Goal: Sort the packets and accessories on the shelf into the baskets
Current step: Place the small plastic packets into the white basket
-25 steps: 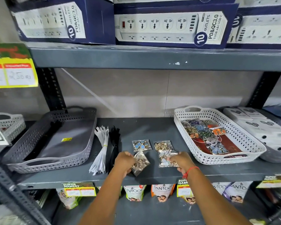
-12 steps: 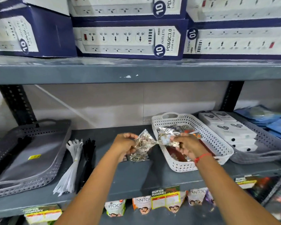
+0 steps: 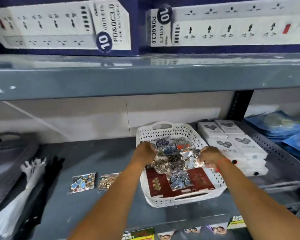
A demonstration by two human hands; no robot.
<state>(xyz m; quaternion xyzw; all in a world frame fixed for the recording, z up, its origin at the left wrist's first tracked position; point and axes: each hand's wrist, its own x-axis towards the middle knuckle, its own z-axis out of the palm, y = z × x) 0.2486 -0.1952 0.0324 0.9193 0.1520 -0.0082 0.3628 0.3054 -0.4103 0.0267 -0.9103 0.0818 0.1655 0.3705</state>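
Observation:
Both my hands are over the white perforated basket (image 3: 194, 201) on the grey shelf (image 3: 87, 210). My left hand (image 3: 144, 152) holds a clear packet of small charms (image 3: 160, 163) low over the basket. My right hand (image 3: 210, 155) holds another shiny clear packet (image 3: 191, 161) beside it. Several charm packets (image 3: 168, 146) and red packets (image 3: 154, 183) lie inside the basket. Two clear packets remain on the shelf left of the basket: one with blue charms (image 3: 83, 181) and one with gold charms (image 3: 108, 181).
A bundle of white cable ties (image 3: 27, 182) and a black bundle (image 3: 50, 175) lie at the left, beside a grey basket (image 3: 9, 158). A grey basket (image 3: 274, 158) of white boxes (image 3: 232, 144) stands right of the white one. The upper shelf holds power strip boxes (image 3: 62, 26).
Both hands lifted a packet each from the shelf and carried them right, from mid-air down into the white basket. The view has shifted right and closer.

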